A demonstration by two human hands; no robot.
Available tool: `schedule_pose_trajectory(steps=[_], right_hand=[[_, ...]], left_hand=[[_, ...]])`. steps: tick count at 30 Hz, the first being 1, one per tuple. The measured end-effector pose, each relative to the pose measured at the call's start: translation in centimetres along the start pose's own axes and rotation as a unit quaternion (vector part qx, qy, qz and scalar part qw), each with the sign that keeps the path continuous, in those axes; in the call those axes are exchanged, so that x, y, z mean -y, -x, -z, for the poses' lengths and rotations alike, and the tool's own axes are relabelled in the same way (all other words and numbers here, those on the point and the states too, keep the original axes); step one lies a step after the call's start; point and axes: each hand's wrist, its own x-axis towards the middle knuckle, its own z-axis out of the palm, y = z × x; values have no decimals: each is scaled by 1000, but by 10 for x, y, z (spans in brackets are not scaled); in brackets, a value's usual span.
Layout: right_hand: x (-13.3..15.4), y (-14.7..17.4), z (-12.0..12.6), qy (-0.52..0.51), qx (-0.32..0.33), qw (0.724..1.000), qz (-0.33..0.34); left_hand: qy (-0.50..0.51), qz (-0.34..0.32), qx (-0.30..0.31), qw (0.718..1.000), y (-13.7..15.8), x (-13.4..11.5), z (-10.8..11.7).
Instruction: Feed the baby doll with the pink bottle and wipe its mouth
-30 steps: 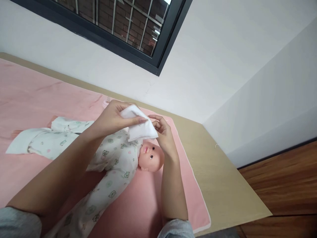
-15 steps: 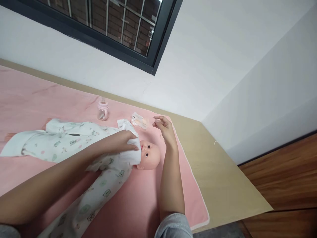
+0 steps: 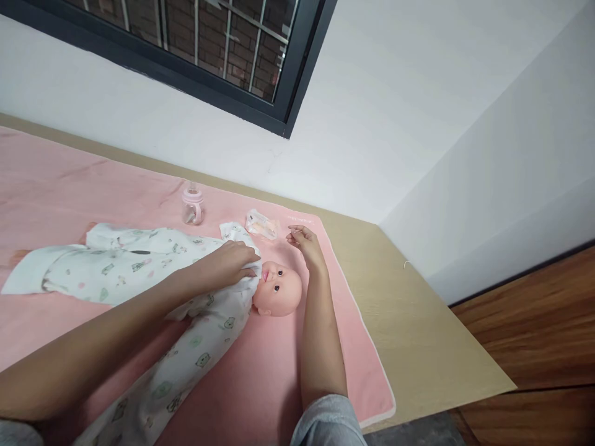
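A baby doll (image 3: 283, 292) lies on its back with its bald head to the right. It wears a white baby outfit (image 3: 160, 244) printed with small green and pink figures. At the doll's neck, my left hand (image 3: 230, 263) is closed on the collar, bunching the cloth beside the chin. One long sleeve (image 3: 186, 362) stretches down towards me. Just beyond the top of the head, my right hand (image 3: 307, 246) hovers with loosely curled fingers apart and nothing visible in them.
Under the doll is a pink mat (image 3: 242, 371) on a wooden board (image 3: 400, 322). A baby bottle (image 3: 192, 207) and a small clear packet (image 3: 261, 224) are beyond the doll. A white wall (image 3: 344, 155) with a dark-framed window (image 3: 283, 118) rises behind.
My left hand has drawn the collar slightly back from the doll's chin, its fingers curling in. My right hand has dropped a little, and the view has shifted slightly.
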Motion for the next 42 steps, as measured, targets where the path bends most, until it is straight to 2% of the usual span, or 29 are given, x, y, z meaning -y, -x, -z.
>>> schedule_pose_trajectory(steps=[6, 11, 13, 21, 32, 34, 37, 42], right_hand=[[-36, -8, -2, -23, 5, 998, -51], [-66, -12, -4, -56, -12, 989, -139], [-73, -13, -4, -63, -16, 986, -154], [-82, -14, -2, -65, -29, 985, -154], [-82, -13, -1, -73, -34, 985, -153], [-83, -13, 0, -74, -31, 985, -151], [-84, -12, 0, -81, -27, 986, -141], [-84, -11, -1, -91, -30, 986, -135]], left_hand=[[-34, -12, -28, 999, -3, 3, -4], [-38, -31, -50, 998, -7, 7, -6], [-36, -36, -59, 997, -8, 8, -7], [-35, -57, -104, 992, -11, 5, -10], [50, -58, -142, 987, -12, 6, -13], [91, -74, -135, 984, -9, 6, -9], [140, -103, -94, 980, -4, 4, -4], [142, -132, -44, 980, -3, 2, -4]])
